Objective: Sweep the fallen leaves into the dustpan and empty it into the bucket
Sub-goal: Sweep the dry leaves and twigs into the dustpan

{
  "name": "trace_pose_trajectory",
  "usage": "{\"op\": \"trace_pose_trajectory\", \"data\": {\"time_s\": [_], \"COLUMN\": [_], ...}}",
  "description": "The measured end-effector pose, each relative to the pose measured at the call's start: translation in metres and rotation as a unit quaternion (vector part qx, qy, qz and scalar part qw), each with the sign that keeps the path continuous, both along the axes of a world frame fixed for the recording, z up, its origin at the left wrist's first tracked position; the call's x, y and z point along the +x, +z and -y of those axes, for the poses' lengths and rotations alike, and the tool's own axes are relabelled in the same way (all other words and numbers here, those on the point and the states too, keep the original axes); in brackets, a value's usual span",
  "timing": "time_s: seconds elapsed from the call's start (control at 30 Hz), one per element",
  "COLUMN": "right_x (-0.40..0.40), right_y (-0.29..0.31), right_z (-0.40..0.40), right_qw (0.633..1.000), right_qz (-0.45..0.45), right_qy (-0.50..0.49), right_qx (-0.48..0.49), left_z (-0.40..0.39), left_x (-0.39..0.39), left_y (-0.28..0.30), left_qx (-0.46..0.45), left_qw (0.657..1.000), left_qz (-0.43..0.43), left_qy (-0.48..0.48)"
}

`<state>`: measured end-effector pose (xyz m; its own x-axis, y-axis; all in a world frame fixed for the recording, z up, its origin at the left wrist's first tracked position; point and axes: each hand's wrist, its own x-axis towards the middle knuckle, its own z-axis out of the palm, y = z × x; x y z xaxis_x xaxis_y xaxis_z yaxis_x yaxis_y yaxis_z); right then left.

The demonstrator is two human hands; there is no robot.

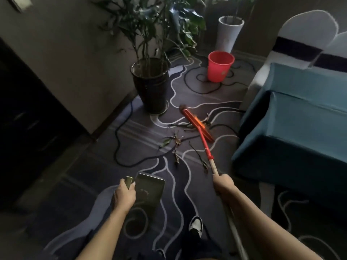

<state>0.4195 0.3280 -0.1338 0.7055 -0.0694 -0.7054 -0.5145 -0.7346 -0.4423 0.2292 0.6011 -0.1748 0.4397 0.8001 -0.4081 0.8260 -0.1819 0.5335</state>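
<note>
The dark carpet with pale looping lines (187,194) fills the floor, and a table draped in a teal cloth (300,119) crowds its right side, with white-covered chairs (308,29) behind it. A tall leafy plant in a glossy black pot (150,85) stands near the wall at the left, and a round red plastic bucket (220,66) sits upright beyond it, well apart from the person. Between pot and table rests the long broom with a red brush head and pale wooden handle (197,124), its bristles down among the scattered dry brown and green leaves (174,139). The right hand (223,184) is wrapped closed around the handle low on the shaft. The left hand (124,194) is curled tight on the grip of the dark flat metal dustpan (150,190), which hangs near the person's legs, apart from the leaves and not yet set down at the pile. The leaves are thin and spread over a wide patch, so a hard one-handed stroke may well flick them under the teal cloth or against the pot rather than gather them; carpet pile could also snag the stems. The bucket's distance means a tilted pan could spill on the walk over. A faint mark shows on the bucket's side, too small to read; no other writing is legible.
</note>
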Motion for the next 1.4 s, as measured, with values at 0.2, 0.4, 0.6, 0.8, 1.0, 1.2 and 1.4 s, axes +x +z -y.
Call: {"op": "trace_pose_trajectory", "data": {"time_s": [0.2, 0.4, 0.6, 0.8, 1.0, 1.2, 1.4], "right_x": [0.068, 0.107, 0.127, 0.141, 0.160, 0.198, 0.249], "right_y": [-0.011, -0.027, -0.036, -0.036, -0.022, -0.020, -0.001], "right_z": [-0.050, -0.101, -0.147, -0.183, -0.202, -0.193, -0.186], "right_qw": [0.999, 0.997, 0.996, 0.997, 0.996, 0.995, 0.992], "right_qz": [-0.002, -0.001, 0.001, 0.016, 0.018, 0.018, 0.051], "right_qy": [0.024, 0.041, 0.013, -0.030, -0.057, -0.080, -0.110], "right_qx": [-0.024, -0.069, -0.089, -0.073, -0.063, -0.059, -0.039], "left_z": [-0.047, -0.112, -0.168, -0.191, -0.201, -0.174, -0.101], "left_x": [0.035, 0.068, 0.088, 0.105, 0.131, 0.207, 0.318], "left_y": [-0.007, -0.029, -0.052, -0.061, -0.050, -0.011, 0.043], "left_qx": [-0.001, 0.035, 0.057, -0.017, -0.070, -0.085, -0.188], "left_qw": [0.999, 0.990, 0.972, 0.971, 0.959, 0.973, 0.955], "left_qz": [-0.032, -0.123, -0.189, -0.207, -0.226, -0.115, 0.013], "left_qy": [-0.004, -0.057, -0.127, -0.114, -0.159, -0.181, -0.229]}}
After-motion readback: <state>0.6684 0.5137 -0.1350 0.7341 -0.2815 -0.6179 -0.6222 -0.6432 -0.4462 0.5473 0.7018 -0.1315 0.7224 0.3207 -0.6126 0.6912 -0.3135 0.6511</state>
